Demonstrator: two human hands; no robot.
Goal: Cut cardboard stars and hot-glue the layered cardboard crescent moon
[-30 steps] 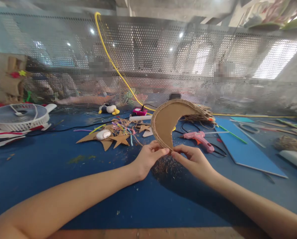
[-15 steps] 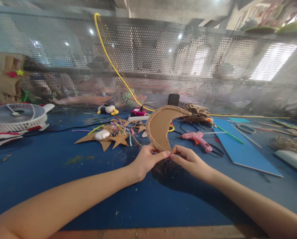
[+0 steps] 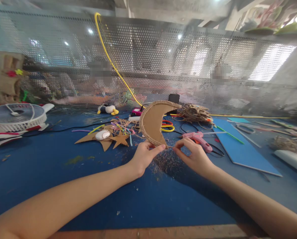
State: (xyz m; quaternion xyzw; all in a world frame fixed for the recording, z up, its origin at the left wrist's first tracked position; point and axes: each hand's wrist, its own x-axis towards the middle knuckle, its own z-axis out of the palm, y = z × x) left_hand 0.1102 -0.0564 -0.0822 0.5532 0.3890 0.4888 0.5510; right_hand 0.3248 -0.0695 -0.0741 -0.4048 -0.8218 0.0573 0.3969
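A cardboard crescent moon (image 3: 151,122) stands raised above the table, its outer edge lined with twine-like cord. My left hand (image 3: 145,156) grips it at the lower tip, thumb in front and fingers behind. Just right of that tip, my right hand (image 3: 192,156) pinches the end of a thin strand of twine (image 3: 169,147) stretched from the crescent. Scattered crumbs (image 3: 167,162) lie on the blue table below. A pink glue gun (image 3: 199,140) rests just behind my right hand.
Left of the crescent lie a cardboard star (image 3: 120,139), a white computer mouse (image 3: 102,134) and coloured cords. Yellow-handled scissors (image 3: 168,127) and a twine bundle (image 3: 194,114) sit behind. A blue board (image 3: 245,149) lies right, a white fan (image 3: 16,116) left. Perforated metal screen (image 3: 148,59) closes the back.
The crescent and my left hand have shifted slightly left and up. My right hand has drawn a little away from the tip, and a short strand now shows between the hands.
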